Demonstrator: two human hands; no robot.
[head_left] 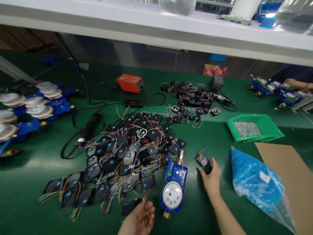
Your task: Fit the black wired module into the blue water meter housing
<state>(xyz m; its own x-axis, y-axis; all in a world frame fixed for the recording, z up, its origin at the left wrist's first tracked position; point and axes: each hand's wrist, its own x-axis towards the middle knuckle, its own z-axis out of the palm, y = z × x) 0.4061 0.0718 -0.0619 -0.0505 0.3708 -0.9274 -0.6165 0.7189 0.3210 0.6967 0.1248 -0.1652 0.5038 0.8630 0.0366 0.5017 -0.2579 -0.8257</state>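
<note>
A blue water meter (180,176) with a round white dial (172,195) and brass ends lies between my hands. My left hand (141,216) is closed, its fingertips pinching thin coloured wires beside a black square module (130,207). Part of those wires is hidden inside the fingers. On the meter's other side, my right hand (211,181) has thumb and forefinger apart around the near side of a small dark module (202,160); whether they touch it is hard to see. A thin yellow wire runs from this module towards the meter.
Many wired black modules (127,156) cover the middle, with smaller black parts (193,98) behind. A green bin (269,127) of screws, a blue-filled plastic bag (256,179) and cardboard (293,169) lie right. More meters (39,107) stand left; a shelf (146,24) overhangs the back.
</note>
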